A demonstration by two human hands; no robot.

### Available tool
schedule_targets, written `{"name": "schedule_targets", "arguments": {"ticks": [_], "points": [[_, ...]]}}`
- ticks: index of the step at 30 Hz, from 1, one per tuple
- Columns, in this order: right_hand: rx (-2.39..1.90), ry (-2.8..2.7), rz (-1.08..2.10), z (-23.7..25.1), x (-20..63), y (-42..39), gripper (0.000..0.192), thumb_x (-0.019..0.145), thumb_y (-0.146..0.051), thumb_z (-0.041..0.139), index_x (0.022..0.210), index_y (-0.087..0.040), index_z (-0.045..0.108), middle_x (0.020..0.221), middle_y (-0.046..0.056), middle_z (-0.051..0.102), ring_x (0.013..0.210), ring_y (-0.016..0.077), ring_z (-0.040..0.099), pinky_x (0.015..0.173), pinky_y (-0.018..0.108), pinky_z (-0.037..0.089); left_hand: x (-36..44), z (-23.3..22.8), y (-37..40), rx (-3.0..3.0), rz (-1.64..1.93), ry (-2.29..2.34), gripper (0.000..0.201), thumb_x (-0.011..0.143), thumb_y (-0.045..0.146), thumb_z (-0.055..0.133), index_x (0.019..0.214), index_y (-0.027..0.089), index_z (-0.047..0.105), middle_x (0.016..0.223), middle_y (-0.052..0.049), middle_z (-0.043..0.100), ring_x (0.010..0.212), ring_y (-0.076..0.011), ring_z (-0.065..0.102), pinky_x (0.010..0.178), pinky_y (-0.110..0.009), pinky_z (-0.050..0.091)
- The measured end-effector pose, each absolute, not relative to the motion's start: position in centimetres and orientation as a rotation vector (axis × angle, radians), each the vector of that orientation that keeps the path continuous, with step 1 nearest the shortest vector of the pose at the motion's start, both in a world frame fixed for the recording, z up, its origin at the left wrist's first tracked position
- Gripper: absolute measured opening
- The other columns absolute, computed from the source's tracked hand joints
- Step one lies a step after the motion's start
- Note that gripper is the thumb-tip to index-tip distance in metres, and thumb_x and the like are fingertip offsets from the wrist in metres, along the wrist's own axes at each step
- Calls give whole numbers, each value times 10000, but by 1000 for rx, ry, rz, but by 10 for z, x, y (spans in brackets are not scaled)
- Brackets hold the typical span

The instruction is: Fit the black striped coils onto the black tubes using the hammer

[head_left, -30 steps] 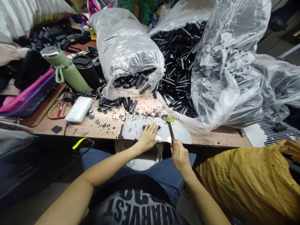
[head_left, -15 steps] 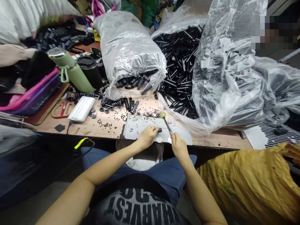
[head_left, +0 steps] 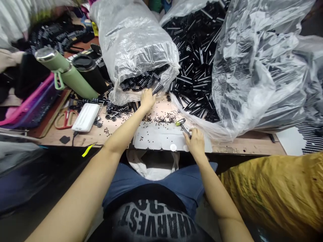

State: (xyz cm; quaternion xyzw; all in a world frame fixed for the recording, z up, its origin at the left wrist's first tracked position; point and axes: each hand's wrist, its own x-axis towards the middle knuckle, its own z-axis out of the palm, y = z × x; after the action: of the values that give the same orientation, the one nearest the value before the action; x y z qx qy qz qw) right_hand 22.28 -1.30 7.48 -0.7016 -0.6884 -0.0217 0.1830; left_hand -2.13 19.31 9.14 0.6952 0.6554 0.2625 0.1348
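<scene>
My left hand (head_left: 148, 99) is at the mouth of a clear plastic bag (head_left: 136, 43) of ribbed black pieces (head_left: 141, 81). Its fingers are bent together beside the ribbed pieces, and what they hold, if anything, is hidden. My right hand (head_left: 196, 141) is closed around the handle of a small hammer (head_left: 186, 128) with a yellow-green face. The hammer lies low over the right part of a whitish translucent sheet (head_left: 161, 136) at the table's front edge. Tiny dark bits (head_left: 165, 118) are scattered on the sheet and the wood behind it.
A large open plastic bag (head_left: 254, 77) spills black tubes (head_left: 194, 67) behind my right hand. To the left are a white power bank (head_left: 86, 117), red-handled scissors (head_left: 66, 119), a green bottle (head_left: 73, 79) and a black tumbler (head_left: 89, 74). A yellow sack (head_left: 275, 188) stands at the right.
My left hand has moved from the sheet, where it held a short black piece, forward to the bag's mouth. My right hand has shifted slightly right, and the hammer head has turned.
</scene>
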Motion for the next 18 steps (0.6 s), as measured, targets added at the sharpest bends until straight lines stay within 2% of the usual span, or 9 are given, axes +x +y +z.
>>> {"name": "schedule_targets", "arguments": {"ticks": [4, 8, 11, 14, 16, 18], "points": [[-1856, -1933, -80, 93, 227, 36, 257, 948, -356, 430, 1015, -149, 567, 1020, 128, 599, 969, 260, 491, 855, 361, 390, -19, 76, 230, 1974, 658, 1902, 319, 825, 177, 547, 1122, 84, 619, 1061, -184, 630, 1063, -318, 540, 961, -445, 383], [-1981, -1979, -165, 105, 242, 101, 218, 927, -235, 438, 1019, -129, 605, 1042, 139, 616, 993, 267, 477, 849, 354, 367, -24, 84, 201, 1983, 1168, 1714, 253, 818, 234, 589, 1030, 113, 657, 991, -124, 639, 975, -240, 570, 918, -380, 428], [-2019, -2193, -87, 106, 244, 136, 237, 884, -237, 514, 1063, -134, 631, 1085, 143, 630, 1038, 280, 464, 837, 358, 353, -28, 101, 147, 1871, 1514, 1568, 248, 818, 330, 630, 975, 138, 646, 978, -92, 618, 957, -205, 562, 869, -349, 457], [-2036, -2329, 31, 103, 238, 147, 186, 848, -196, 555, 957, -123, 686, 976, 149, 675, 1011, 279, 486, 830, 372, 343, -27, 103, 87, 1685, 1467, 1382, 276, 868, 394, 576, 1013, 161, 607, 912, -55, 618, 861, -165, 585, 800, -312, 481], [-2041, -2325, 28, 103, 234, 141, 183, 860, -164, 530, 899, -131, 706, 915, 140, 692, 988, 267, 505, 839, 382, 341, -25, 97, 59, 1450, 1361, 1277, 299, 910, 433, 492, 1030, 171, 568, 794, -13, 586, 680, -125, 570, 664, -264, 486], [-1949, -2225, 64, 108, 232, 129, 193, 880, -189, 524, 905, -160, 713, 943, 115, 703, 1001, 254, 514, 871, 393, 346, -22, 92, 44, 1285, 1267, 1235, 328, 908, 471, 474, 1027, 176, 553, 713, 14, 547, 569, -109, 528, 572, -238, 459]]}}
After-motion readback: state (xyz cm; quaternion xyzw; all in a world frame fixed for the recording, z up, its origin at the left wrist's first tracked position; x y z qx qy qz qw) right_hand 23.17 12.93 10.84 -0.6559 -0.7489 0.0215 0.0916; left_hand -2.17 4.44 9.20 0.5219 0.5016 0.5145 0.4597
